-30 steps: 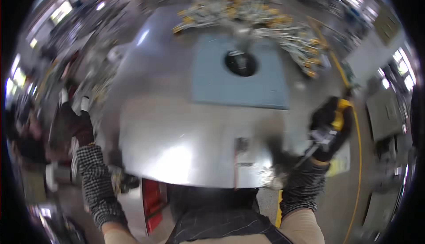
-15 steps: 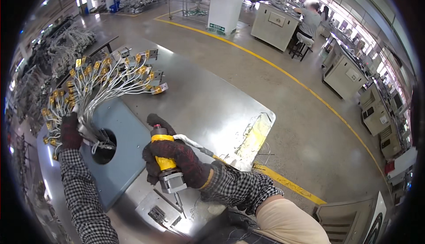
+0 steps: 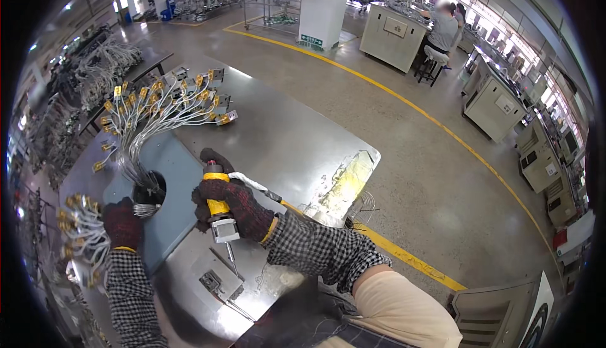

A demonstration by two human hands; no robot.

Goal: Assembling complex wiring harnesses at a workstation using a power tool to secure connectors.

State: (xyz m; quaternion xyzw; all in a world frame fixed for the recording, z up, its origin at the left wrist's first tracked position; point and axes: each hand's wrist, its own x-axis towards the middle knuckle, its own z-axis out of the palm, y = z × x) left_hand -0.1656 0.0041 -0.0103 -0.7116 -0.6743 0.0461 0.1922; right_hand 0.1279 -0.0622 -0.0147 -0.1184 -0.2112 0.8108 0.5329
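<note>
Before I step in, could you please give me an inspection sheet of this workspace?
Surface: shiny metal table bearing a blue-grey panel with a dark round opening.
Things at work: yellow-and-silver power tool, bit pointing down; pale cables with yellow-marked ends, fanned over the table; a second bunch, its ends blurred.
Clutter: small metal part near the person; yellow patch by the table's right corner.
Left hand: gloved, closed around the second bunch beside the opening.
Right hand: gloved, wrapped around the power tool.
Cords: white-wrapped cord running from the tool toward the right forearm.
Surroundings: yellow floor lines, pale cabinets, a seated person farther off.
</note>
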